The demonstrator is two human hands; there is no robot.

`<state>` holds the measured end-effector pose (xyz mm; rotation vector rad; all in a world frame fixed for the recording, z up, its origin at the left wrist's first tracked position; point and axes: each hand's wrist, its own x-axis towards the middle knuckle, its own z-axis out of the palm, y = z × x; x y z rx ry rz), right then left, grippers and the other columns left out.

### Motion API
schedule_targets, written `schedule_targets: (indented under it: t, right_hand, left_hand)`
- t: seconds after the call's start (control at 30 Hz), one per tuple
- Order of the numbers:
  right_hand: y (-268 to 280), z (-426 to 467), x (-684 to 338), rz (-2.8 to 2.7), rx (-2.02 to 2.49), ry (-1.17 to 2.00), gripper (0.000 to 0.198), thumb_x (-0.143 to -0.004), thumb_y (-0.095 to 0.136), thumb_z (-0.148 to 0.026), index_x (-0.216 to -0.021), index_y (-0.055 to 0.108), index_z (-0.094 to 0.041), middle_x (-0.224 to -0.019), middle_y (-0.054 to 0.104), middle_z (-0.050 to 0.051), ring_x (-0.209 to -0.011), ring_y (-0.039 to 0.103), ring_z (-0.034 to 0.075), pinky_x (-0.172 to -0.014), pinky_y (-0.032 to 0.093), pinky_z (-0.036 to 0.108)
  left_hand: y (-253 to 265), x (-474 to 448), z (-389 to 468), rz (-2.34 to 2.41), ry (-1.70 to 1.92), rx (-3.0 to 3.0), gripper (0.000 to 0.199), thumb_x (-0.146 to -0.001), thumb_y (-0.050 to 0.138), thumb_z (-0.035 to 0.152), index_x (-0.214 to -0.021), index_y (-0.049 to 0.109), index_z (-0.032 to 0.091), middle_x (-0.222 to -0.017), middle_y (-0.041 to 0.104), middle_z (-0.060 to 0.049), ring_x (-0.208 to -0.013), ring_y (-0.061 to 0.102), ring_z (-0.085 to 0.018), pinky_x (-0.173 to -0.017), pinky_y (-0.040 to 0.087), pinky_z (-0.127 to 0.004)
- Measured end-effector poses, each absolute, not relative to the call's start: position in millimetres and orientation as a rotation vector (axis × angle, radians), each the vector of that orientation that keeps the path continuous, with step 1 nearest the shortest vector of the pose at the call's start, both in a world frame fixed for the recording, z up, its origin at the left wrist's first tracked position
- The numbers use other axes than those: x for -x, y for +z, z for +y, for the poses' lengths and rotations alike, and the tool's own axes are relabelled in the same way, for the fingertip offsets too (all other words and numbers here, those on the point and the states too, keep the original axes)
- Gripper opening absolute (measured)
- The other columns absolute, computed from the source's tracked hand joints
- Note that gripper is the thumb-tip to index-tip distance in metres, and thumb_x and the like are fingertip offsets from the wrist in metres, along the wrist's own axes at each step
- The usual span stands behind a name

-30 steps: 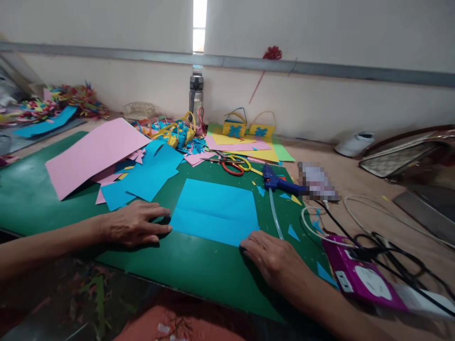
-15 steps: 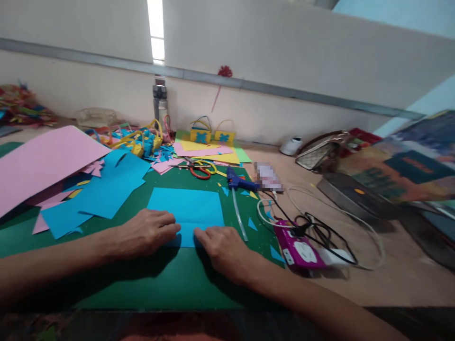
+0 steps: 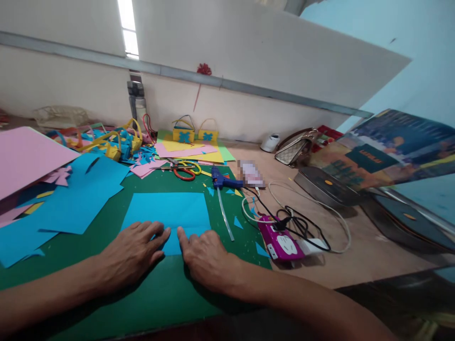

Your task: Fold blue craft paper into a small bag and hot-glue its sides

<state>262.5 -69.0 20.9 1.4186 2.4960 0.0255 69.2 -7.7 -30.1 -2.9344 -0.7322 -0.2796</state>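
Unclamped and just apart, the left hand (image 3: pixel 132 247) and right hand (image 3: pixel 208 259) would best smooth the blue sheet (image 3: pixel 168 206) evenly outward without shifting it on the green mat (image 3: pixel 145 300).

The left hand (image 3: pixel 133 248) and right hand (image 3: pixel 208 258) hide the near corners of the blue sheet (image 3: pixel 170 206), and the undersides of their fingers are out of sight. At left the picture's edge cuts off the large pink sheet (image 3: pixel 28 158); at right it crops the painted panel (image 3: pixel 423 142), its lettering too blurred to read. Pixelation masks a flat object (image 3: pixel 251 173) beyond the magenta power strip (image 3: pixel 279 241).
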Motion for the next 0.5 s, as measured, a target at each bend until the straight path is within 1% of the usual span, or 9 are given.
schedule_targets:
  t: [0.07, 0.2, 0.33, 0.5]
  right_hand:
    - [23, -72, -264, 2.415, -1.499, 0.029, 0.054, -0.081, 0.046, -0.009, -0.133, 0.037, 0.003, -0.077, 0.068, 0.014, -0.066, 0.064, 0.023, -0.050, 0.042, 0.032]
    - [23, -77, -272, 2.291, -1.616, 0.045, 0.057, -0.078, 0.049, -0.007, -0.133, 0.038, 0.004, -0.071, 0.068, 0.013, -0.062, 0.065, 0.023, -0.050, 0.043, 0.031]
    - [20, -81, -282, 2.224, -1.696, 0.070, 0.055, -0.076, 0.048, -0.003, -0.131, 0.041, 0.005, -0.070, 0.068, 0.014, -0.060, 0.065, 0.022, -0.049, 0.043, 0.029]
    - [19, -87, -289, 2.176, -1.748, 0.093, 0.054, -0.074, 0.048, -0.001, -0.128, 0.045, 0.006, -0.069, 0.068, 0.015, -0.061, 0.066, 0.022, -0.048, 0.044, 0.029]
  left_hand:
    - [-29, -67, -9, -0.758, -0.262, 2.916, 0.031, -0.092, 0.041, 0.024, -0.121, 0.050, 0.019, -0.106, 0.057, -0.011, -0.085, 0.056, -0.025, -0.070, 0.046, -0.039]
    - [-28, -57, -9, -0.822, -0.290, 2.894, 0.030, -0.094, 0.037, 0.026, -0.118, 0.052, 0.018, -0.105, 0.056, -0.013, -0.085, 0.055, -0.026, -0.070, 0.046, -0.040]
    - [-30, -44, -6, -0.846, -0.382, 2.879, 0.031, -0.095, 0.035, 0.030, -0.115, 0.056, 0.019, -0.101, 0.056, -0.011, -0.086, 0.054, -0.025, -0.071, 0.046, -0.037]
    - [-32, -25, -4, -0.841, -0.464, 2.795, 0.035, -0.096, 0.030, 0.030, -0.108, 0.061, 0.019, -0.096, 0.058, -0.011, -0.083, 0.054, -0.024, -0.066, 0.045, -0.034]
